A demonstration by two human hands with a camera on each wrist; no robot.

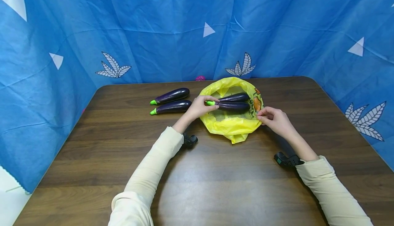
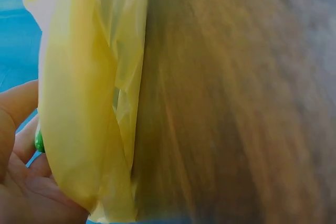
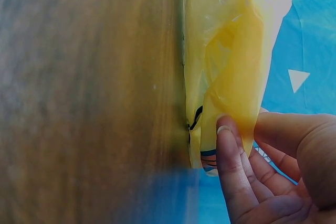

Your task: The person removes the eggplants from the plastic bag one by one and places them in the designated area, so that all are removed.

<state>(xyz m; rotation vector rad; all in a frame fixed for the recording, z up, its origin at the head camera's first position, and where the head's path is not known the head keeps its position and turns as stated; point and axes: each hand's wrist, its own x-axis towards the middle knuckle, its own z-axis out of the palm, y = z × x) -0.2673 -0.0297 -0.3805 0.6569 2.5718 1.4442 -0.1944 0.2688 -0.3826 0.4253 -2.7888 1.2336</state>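
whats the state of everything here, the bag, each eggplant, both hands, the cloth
yellow plastic bag, open at the top
nearer bagged eggplant, whole, stem end held
farther bagged eggplant, lying inside, stem end hidden
nearer loose eggplant, lying on the table
farther loose eggplant, also lying there
left grip, holding the nearer bagged eggplant
right grip, pinching the bag's rim
blue cloth, hanging, creased

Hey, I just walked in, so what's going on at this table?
A person's left hand holds one eggplant near its green stem, inside an open yellow bag, while the right hand pinches the bag's rim. A second eggplant lies beside it in the bag. Two more eggplants lie on the table, left of the bag.
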